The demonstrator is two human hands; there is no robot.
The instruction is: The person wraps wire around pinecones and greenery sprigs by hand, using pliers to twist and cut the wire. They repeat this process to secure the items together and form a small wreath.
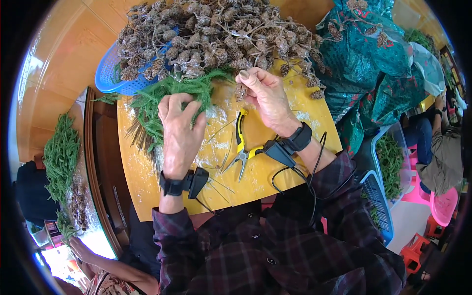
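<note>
My right hand [269, 101] pinches a small brown pine cone [241, 92] between thumb and fingers, just in front of a big heap of pine cones [211, 37]. To its left, my left hand [181, 129] curls its fingers down onto a bunch of green artificial pine sprigs [150, 110]; the fingertips are partly hidden, and they seem to grip a sprig. Brown wire-like stems [141, 133] stick out of the bunch toward me. Between my hands, pliers with yellow and black handles [241, 142] lie on the yellow tabletop [147, 189], jaws spread apart.
White flakes and loose thin stems are scattered on the tabletop. A blue basket [108, 73] stands under the cones. Green plastic bags [368, 73] bulge at the right, above baskets of greenery [388, 162]. At left, another person's hand [81, 250] touches sprigs. Black cables hang from my wrists.
</note>
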